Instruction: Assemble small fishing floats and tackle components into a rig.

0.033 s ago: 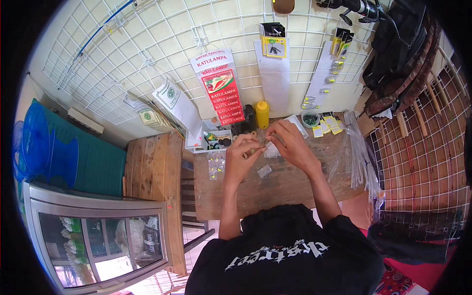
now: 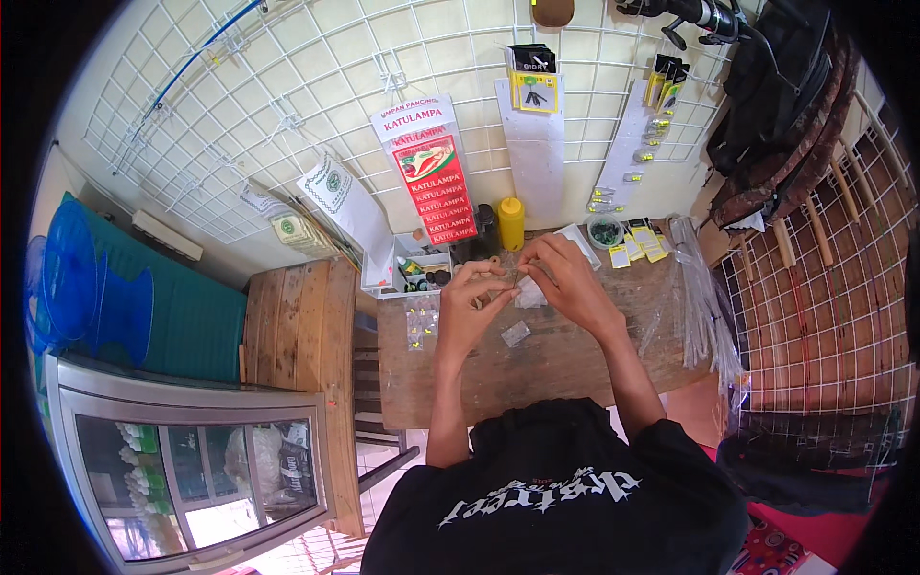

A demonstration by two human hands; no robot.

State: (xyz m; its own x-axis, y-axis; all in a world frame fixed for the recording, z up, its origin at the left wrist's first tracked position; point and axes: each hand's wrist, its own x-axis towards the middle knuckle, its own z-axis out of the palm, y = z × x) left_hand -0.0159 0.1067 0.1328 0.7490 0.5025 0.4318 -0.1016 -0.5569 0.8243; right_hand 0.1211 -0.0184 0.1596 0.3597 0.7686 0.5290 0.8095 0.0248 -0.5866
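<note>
Between my left hand (image 2: 467, 299) and right hand (image 2: 565, 278), both pinched on a small clear packet (image 2: 526, 290), unfinished; another packet (image 2: 516, 333) lies below.

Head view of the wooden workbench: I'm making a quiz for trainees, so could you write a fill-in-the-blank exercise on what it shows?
1. Both hands, the left hand and the right hand, meet over the brown wooden ___.
2. The cylindrical plastic bottle standing at the wall is ___ in colour.
3. The small clear plastic bag lies flat on the bench, just ___ the hands, on the person's side.
4. On the wall hangs a white wire ___.

Missing words: workbench; yellow; below; grid
</note>
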